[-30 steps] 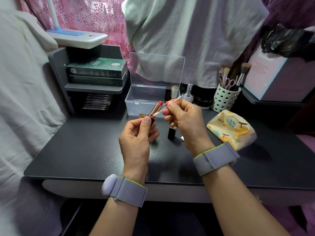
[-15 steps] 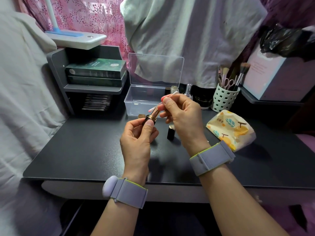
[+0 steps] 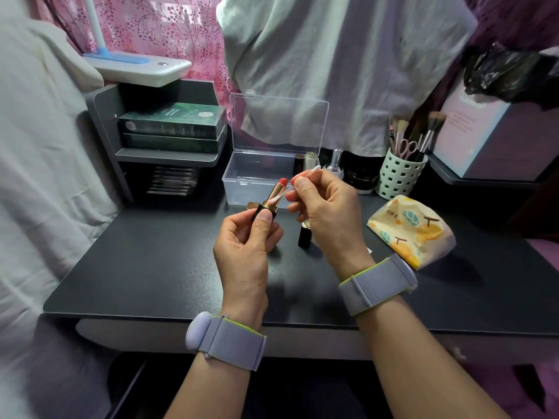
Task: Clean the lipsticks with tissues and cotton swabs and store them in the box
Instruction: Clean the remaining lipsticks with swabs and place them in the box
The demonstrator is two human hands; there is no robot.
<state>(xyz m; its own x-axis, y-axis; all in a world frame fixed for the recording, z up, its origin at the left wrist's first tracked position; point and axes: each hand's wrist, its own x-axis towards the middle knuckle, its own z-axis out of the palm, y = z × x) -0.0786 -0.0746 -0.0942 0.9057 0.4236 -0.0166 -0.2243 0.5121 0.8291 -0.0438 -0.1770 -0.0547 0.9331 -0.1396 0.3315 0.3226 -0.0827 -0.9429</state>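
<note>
Two hands work close together over the dark desk (image 3: pixel 151 261). The left hand (image 3: pixel 245 252) has its thumb and fingers curled round the black base of an open lipstick (image 3: pixel 273 196) and holds it up, tilted a little to the right. The right hand (image 3: pixel 326 213) pinches a cotton swab (image 3: pixel 298 184) between thumb and fingertips. The low end of the swab touches the gold tube, just under the red tip. The other end sticks up and to the right, past the fingers.

Half a second ago the right hand sat over the red tip and hid it. Now the hand has pulled back to the right, the red tip shows, and the swab lies lower on the gold part. I think the rubbing is moving down the tube, so this lipstick is not ready to be stored yet.

Behind the hands the clear box (image 3: pixel 257 182) stands open, its lid up. It looks like nothing lies in it, but I cannot be sure through the shiny wall. A black cap or tube (image 3: pixel 304 237) stands on the desk, half hidden behind the right hand. A small gold thing peeks out left of the lipstick; I cannot tell what it is. The tissue pack (image 3: pixel 411 228) lies to the right, well apart from the hands.
</note>
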